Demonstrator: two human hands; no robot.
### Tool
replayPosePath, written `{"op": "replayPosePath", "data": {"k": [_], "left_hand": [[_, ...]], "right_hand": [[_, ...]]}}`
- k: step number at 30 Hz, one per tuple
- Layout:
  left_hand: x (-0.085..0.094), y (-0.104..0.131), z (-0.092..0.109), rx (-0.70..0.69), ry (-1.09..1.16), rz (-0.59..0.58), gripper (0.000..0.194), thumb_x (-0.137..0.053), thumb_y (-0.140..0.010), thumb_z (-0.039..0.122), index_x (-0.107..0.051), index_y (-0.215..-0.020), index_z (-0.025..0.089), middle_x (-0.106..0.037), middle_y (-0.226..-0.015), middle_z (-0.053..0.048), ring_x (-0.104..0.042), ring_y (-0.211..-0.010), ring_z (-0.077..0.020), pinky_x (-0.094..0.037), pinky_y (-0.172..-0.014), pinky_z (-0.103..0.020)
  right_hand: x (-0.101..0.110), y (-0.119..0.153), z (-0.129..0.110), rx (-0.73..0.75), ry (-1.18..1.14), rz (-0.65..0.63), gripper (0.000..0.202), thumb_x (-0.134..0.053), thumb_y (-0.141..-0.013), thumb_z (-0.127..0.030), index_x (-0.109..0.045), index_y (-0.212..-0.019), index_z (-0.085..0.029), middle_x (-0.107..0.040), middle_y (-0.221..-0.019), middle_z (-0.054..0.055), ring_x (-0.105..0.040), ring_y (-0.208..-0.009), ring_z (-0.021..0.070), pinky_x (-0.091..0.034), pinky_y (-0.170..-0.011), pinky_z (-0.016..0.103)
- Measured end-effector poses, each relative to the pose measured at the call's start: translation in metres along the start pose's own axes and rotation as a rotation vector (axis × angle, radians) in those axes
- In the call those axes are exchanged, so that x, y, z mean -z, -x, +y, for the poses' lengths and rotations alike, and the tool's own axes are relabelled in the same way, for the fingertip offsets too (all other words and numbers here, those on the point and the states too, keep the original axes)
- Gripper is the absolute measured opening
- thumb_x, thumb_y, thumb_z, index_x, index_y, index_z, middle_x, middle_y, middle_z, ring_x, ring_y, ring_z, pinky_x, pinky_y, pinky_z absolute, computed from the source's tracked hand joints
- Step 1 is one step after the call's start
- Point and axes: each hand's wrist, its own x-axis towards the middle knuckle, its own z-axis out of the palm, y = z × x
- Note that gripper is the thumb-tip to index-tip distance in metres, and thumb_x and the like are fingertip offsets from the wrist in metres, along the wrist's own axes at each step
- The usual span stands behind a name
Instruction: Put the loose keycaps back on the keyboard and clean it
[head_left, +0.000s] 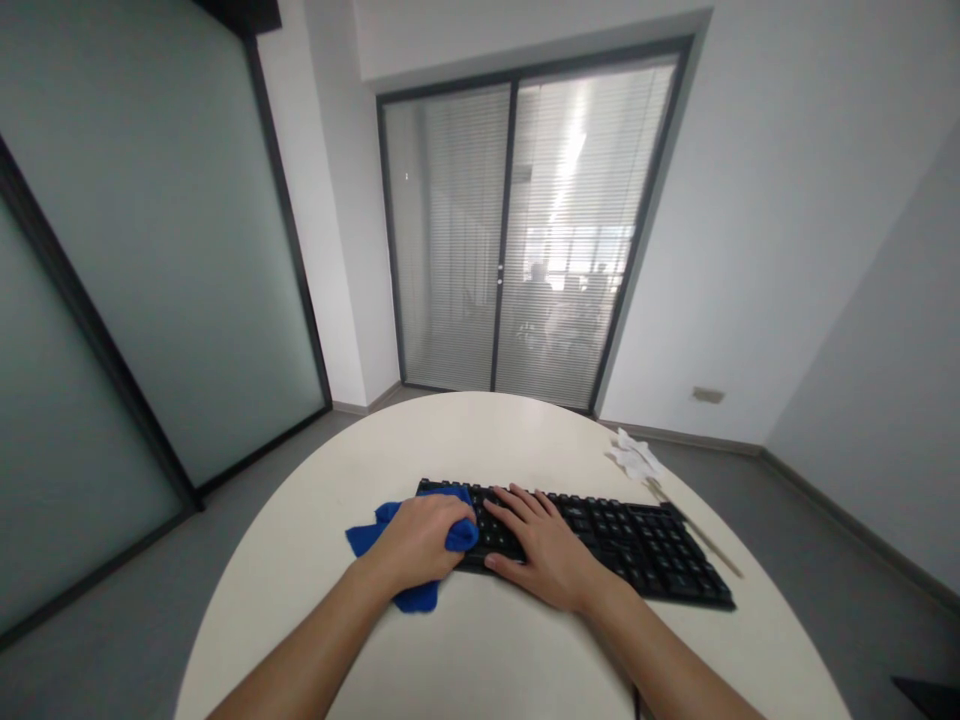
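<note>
A black keyboard [637, 545] lies at a slant on the round cream table [480, 660]. My left hand [427, 540] is closed around a bunched blue cloth [461, 536], pressed against the keyboard's left end. Loose folds of the cloth spread left onto the tabletop and hide that end of the keys. My right hand [544, 545] lies flat on the keys just right of the cloth, fingers stretched and slightly apart, holding nothing. The keyboard's right part, with its number pad, shows uncovered.
Near the table's right edge lies a thin wooden stick [697, 530] with white strips [634, 457] at its far end. A dark cable [637, 703] shows beneath my right forearm. Beyond the table stand a glass door with blinds [502, 240] and frosted panels [172, 220].
</note>
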Motion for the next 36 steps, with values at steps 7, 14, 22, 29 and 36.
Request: {"op": "replayPosePath", "data": {"k": [7,14,22,29,36], "left_hand": [[-0.01,0.004,-0.005,-0.038,0.148,0.127,0.031,-0.062,-0.072,0.011,-0.069,-0.099,0.025,-0.074,-0.105,-0.001,-0.067,-0.099,-0.0226,-0.052,-0.092,-0.035],[-0.031,-0.014,-0.026,0.086,0.186,0.32,0.048,-0.05,-0.083,0.004,-0.066,-0.122,0.026,-0.06,-0.14,-0.006,-0.055,-0.129,-0.0238,-0.041,-0.113,-0.046],[-0.032,-0.014,-0.026,0.048,0.151,0.106,0.055,-0.06,-0.079,0.007,-0.062,-0.131,0.027,-0.062,-0.14,-0.004,-0.055,-0.132,-0.0218,-0.038,-0.116,-0.039],[-0.013,-0.007,-0.008,0.002,0.126,0.054,0.043,-0.061,-0.077,0.011,-0.068,-0.116,0.029,-0.072,-0.121,0.001,-0.065,-0.114,-0.0215,-0.048,-0.102,-0.033],[-0.015,0.005,0.0,-0.14,0.351,0.085,0.025,-0.064,-0.084,0.018,-0.07,-0.107,0.026,-0.074,-0.111,-0.001,-0.066,-0.105,-0.0196,-0.049,-0.098,-0.031]], "right_hand": [[-0.001,0.0,0.001,0.003,0.01,-0.001,0.071,-0.052,-0.091,-0.065,-0.042,-0.151,-0.029,-0.034,-0.161,0.006,-0.025,-0.149,0.0316,-0.016,-0.121,0.057],[-0.003,0.0,0.001,0.002,0.025,-0.008,0.072,-0.052,-0.091,-0.066,-0.042,-0.151,-0.027,-0.033,-0.161,0.007,-0.025,-0.149,0.0324,-0.016,-0.121,0.057],[-0.003,-0.001,0.003,0.009,0.026,-0.009,0.072,-0.051,-0.092,-0.065,-0.039,-0.153,-0.03,-0.032,-0.162,0.006,-0.024,-0.149,0.0311,-0.014,-0.122,0.056],[0.0,0.0,0.0,0.01,0.007,-0.002,0.072,-0.053,-0.091,-0.065,-0.041,-0.152,-0.029,-0.035,-0.161,0.006,-0.026,-0.149,0.0318,-0.016,-0.122,0.056],[-0.001,0.0,0.001,0.019,-0.004,0.008,0.071,-0.051,-0.091,-0.066,-0.044,-0.15,-0.027,-0.036,-0.16,0.008,-0.026,-0.149,0.0313,-0.016,-0.122,0.056]]}}
